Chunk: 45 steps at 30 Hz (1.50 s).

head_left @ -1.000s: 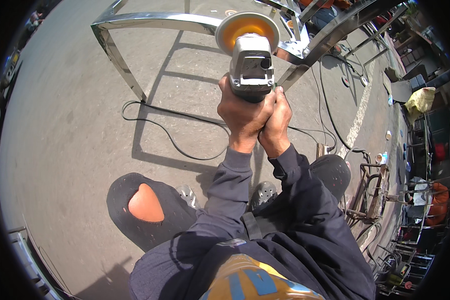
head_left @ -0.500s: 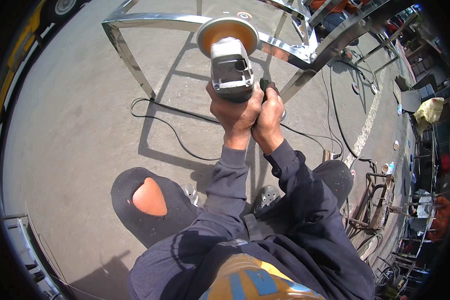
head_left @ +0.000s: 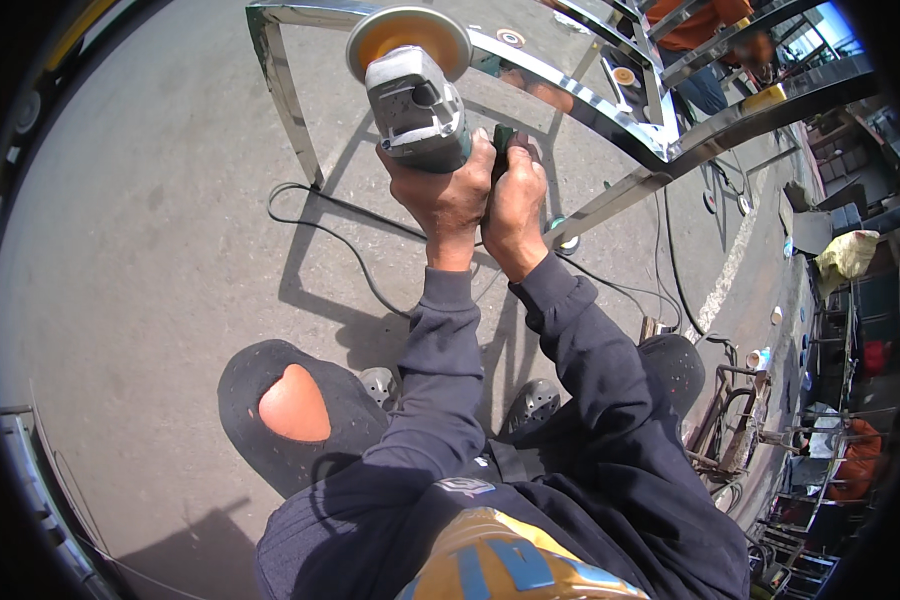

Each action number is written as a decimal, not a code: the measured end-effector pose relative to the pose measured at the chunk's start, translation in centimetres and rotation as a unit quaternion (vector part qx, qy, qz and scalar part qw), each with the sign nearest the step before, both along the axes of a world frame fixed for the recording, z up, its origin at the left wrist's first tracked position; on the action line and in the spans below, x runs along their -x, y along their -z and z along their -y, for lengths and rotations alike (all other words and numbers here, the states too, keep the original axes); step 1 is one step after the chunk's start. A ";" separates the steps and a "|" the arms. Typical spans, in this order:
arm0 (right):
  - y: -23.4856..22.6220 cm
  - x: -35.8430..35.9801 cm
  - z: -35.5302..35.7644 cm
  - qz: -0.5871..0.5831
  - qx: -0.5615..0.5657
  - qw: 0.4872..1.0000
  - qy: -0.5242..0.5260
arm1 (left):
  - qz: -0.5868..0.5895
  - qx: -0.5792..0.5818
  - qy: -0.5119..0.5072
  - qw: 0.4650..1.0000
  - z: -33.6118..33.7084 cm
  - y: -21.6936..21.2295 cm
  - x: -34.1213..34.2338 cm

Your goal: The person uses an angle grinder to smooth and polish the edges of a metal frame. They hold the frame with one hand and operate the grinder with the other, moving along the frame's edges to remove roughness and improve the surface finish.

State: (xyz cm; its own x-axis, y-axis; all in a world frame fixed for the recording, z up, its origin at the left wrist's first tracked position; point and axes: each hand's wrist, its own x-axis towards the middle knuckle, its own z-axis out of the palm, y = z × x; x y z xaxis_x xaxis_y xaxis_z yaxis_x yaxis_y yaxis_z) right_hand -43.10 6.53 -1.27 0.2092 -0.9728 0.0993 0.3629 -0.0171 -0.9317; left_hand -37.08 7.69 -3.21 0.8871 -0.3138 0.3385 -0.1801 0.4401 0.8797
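Both hands — left hand [head_left: 448, 195], right hand [head_left: 515, 205] — clench the grey angle grinder [head_left: 417, 105], its orange disc [head_left: 407, 35] against the polished steel frame [head_left: 570, 90].

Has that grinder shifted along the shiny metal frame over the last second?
Yes. The angle grinder has slid left along the polished steel frame, away from the junction of bars at the right and toward the frame's left corner. Both hands grip it.

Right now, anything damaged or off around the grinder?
Yes: the dark trousers are torn open at the left knee, leaving bare skin exposed. Both bare hands, left hand and right hand, grip the grinder at the shiny metal frame.
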 end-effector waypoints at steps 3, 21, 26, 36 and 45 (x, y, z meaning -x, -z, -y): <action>-0.1 -1.3 -0.1 -0.016 0.011 1.000 -0.001 | 0.013 0.023 -0.037 0.999 0.3 0.2 -1.2; 0.7 7.9 -1.2 0.009 -0.073 0.993 0.097 | 0.039 -0.030 0.037 0.998 -1.3 -0.5 8.5; 0.5 7.2 -1.1 -0.042 -0.014 0.994 0.098 | 0.045 -0.044 0.033 0.998 -1.6 -1.2 8.0; 1.0 8.4 -0.3 -0.064 0.016 0.995 0.073 | 0.058 -0.033 0.005 0.998 -0.8 -1.1 9.0; 2.1 8.9 -0.7 -0.039 -0.026 0.997 0.066 | 0.069 -0.030 0.017 0.997 -1.6 -0.7 9.3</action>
State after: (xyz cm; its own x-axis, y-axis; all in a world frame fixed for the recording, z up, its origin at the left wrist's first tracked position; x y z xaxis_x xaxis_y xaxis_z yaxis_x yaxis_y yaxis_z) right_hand -51.97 7.22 -3.41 0.0835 -0.9958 0.0370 0.2862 -0.0116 -0.9581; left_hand -46.43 9.31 -2.47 0.8218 -0.3663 0.4363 -0.2875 0.3945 0.8727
